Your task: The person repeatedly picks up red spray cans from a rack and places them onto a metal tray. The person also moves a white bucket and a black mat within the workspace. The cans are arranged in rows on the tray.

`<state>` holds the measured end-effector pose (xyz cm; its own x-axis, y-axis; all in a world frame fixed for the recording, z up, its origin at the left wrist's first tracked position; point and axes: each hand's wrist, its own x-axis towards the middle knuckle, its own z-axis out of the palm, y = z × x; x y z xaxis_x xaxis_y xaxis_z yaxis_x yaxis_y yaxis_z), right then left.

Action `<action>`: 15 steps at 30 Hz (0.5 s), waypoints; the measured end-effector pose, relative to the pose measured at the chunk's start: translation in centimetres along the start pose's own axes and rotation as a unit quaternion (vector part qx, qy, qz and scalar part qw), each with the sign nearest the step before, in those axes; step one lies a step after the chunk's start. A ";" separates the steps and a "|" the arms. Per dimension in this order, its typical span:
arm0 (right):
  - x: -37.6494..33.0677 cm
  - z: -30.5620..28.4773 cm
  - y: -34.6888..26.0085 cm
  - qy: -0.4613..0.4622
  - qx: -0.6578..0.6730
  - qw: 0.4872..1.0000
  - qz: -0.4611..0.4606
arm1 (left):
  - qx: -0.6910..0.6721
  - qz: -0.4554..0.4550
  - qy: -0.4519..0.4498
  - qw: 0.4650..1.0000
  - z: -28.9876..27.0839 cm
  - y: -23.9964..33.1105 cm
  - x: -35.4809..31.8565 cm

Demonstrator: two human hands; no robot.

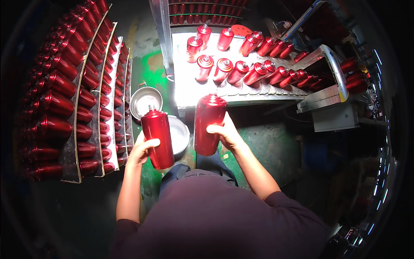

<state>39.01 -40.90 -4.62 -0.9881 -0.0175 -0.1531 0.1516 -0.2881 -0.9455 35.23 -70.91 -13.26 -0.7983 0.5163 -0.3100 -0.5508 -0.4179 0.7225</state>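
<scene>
Each of my hands grips a glossy red metal bottle. My left hand [141,150] is wrapped round one red bottle [157,137], its thumb across the front and the silvery tip on top. The other red bottle [208,140] is upright in my right hand [227,131], thumb on its side. The two bottles are apart, held in front of my body. Ahead, several like bottles [223,69] stand in two rows on the brightly lit bench [185,93]. The fingers behind both held bottles are hidden.
At the left, a tall rack [113,149] holds many red bottles on tiers. A metal bowl [145,101] and a white basin [179,134] sit below the bench. A metal post [160,39] rises at the bench's left end. A curved metal frame [337,75] stands at its right end.
</scene>
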 end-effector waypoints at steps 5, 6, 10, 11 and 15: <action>0.6 -22.0 -8.4 0.019 0.078 0.997 0.010 | -0.064 -0.009 -0.041 0.997 17.6 -6.3 13.1; 0.4 -28.3 -10.4 0.025 0.096 0.995 0.006 | -0.082 -0.005 -0.049 0.995 22.8 -8.7 16.2; 1.7 -49.9 -17.4 0.038 0.068 0.997 -0.029 | -0.061 0.051 -0.011 0.997 39.8 -15.2 26.9; 2.7 -54.0 -18.8 0.051 0.047 0.996 -0.056 | -0.041 0.063 -0.005 0.997 42.5 -15.4 29.0; 7.2 -61.9 -27.2 0.120 -0.021 0.975 -0.187 | -0.006 0.126 0.053 0.991 48.2 -13.5 35.7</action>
<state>29.45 26.08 2.20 -0.9402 0.3073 0.1470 -0.2124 -0.1915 -0.9582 25.95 -10.85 -4.33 -0.9320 0.3122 -0.1841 -0.3322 -0.5326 0.7785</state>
